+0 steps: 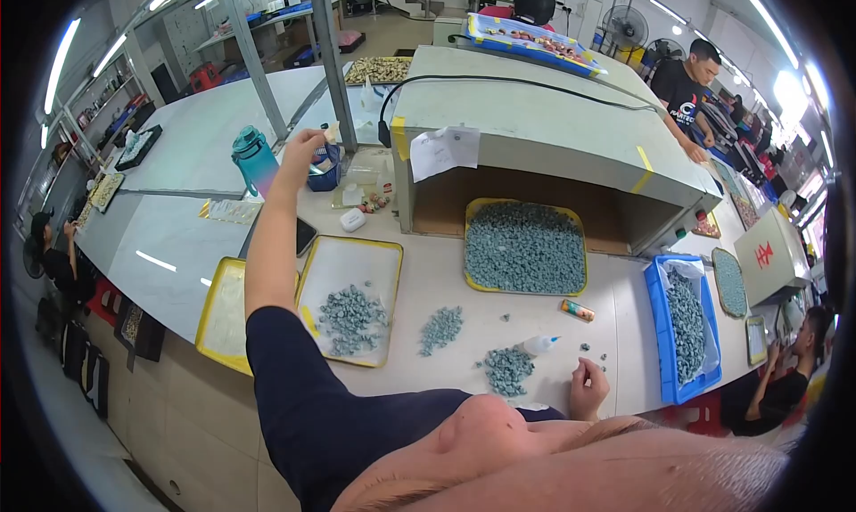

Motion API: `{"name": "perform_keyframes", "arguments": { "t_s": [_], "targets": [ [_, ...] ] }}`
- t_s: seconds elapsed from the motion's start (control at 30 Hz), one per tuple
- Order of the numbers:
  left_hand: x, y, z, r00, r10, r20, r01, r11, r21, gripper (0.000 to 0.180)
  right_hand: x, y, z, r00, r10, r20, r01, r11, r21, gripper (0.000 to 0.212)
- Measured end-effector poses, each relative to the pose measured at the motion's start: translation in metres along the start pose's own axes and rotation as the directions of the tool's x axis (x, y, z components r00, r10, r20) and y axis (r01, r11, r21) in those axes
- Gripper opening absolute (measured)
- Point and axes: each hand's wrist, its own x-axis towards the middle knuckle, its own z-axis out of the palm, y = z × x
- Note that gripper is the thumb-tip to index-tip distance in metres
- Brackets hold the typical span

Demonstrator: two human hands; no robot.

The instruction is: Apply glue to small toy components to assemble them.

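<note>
Hands work well apart at this bench. We stretch our left hand point(301, 145) far out over the table, fingers bunched around something small we cannot make out, right beside a small blue basket point(326, 169) and near a teal water bottle point(255, 160). Our right hand point(588, 385) rests at the near edge of the white table point(615, 307), fingers curled loosely inward; whether it pinches anything we cannot tell. Just left of it lie a heap of small grey-blue parts point(506, 369) and a little white squeeze bottle point(539, 344) lying on its side. A second small heap point(441, 327) sits between that and a yellow-rimmed tray point(374, 253) holding more of the parts. Farther back, a fuller yellow tray point(524, 246) sits under a boxy hood point(544, 129). A blue bin point(655, 334) of parts stands to our right.
</note>
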Motion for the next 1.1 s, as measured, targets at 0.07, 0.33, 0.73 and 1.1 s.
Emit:
{"name": "perform_keyframes", "arguments": {
  "t_s": [0.07,0.33,0.73,1.1],
  "targets": [
    [-0.082,0.030,0.009,0.968,0.152,0.198,-0.014,0.823,-0.568,0.031,-0.005,-0.008,-0.020,1.000,-0.024,-0.019,0.025,0.999,0.034,0.010],
    [-0.295,0.122,0.124,0.844,0.086,0.530,0.459,0.397,-0.795,0.023,0.036,-0.042,-0.085,0.804,-0.490,0.336,0.471,0.871,0.140,0.015],
    [-0.493,0.228,0.341,0.750,0.536,0.388,-0.360,0.822,-0.441,0.015,0.033,0.016,-0.131,0.421,-0.715,0.557,0.740,0.627,0.245,0.012],
    [-0.530,0.268,0.411,0.295,0.799,0.525,-0.753,0.532,-0.387,0.027,0.009,0.059,-0.144,0.780,-0.468,0.416,0.163,0.794,0.586,0.007]
  ]
}}
